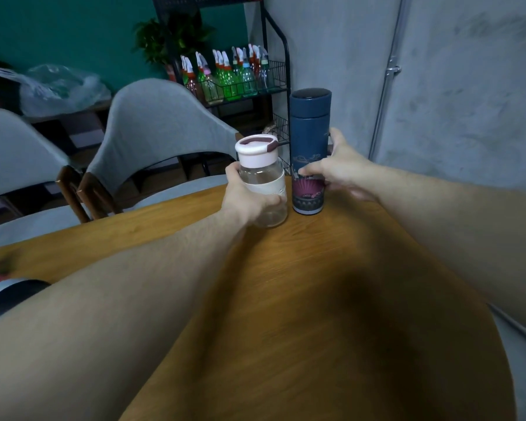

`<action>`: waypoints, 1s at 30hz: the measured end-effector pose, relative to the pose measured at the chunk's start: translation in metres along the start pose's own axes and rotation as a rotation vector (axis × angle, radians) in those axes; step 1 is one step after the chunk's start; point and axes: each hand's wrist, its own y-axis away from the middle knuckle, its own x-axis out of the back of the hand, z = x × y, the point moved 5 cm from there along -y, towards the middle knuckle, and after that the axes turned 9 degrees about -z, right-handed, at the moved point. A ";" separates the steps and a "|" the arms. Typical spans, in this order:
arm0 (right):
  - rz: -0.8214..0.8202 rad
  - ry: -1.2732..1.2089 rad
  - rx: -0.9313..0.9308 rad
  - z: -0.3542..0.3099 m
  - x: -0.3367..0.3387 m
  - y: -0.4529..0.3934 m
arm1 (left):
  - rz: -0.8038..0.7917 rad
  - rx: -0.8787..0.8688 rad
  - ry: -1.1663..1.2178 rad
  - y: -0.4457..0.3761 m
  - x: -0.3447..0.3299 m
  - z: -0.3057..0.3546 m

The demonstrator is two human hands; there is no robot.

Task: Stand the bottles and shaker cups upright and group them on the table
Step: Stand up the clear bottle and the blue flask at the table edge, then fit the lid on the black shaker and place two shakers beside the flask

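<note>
A clear bottle (263, 174) with a pale pink lid stands upright near the far edge of the wooden table (331, 284). My left hand (245, 199) is wrapped around its lower half. Right beside it stands a tall dark blue flask (308, 132) with a pink pattern at its base. My right hand (336, 167) grips that flask around its middle. The two vessels stand almost touching. At the left edge, partly behind my left forearm, lies a dark-rimmed cup or lid (3, 296); what it is I cannot tell.
Two grey-covered chairs (161, 126) stand beyond the table's far left edge. A black wire rack (274, 80) with several spray bottles (225, 77) stands behind. A grey wall (453, 86) lies close on the right. A plastic bag (61, 86) rests at the back left.
</note>
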 end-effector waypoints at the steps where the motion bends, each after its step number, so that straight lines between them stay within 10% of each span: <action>1: -0.009 0.000 0.004 0.001 0.000 -0.001 | -0.004 0.001 -0.012 -0.001 0.000 0.001; 15: 0.078 0.082 -0.258 0.014 0.000 0.060 | -0.054 0.250 -0.127 0.048 0.018 0.005; 30: -0.291 0.260 -0.147 -0.086 -0.148 0.197 | -0.008 0.277 0.037 0.252 0.170 0.026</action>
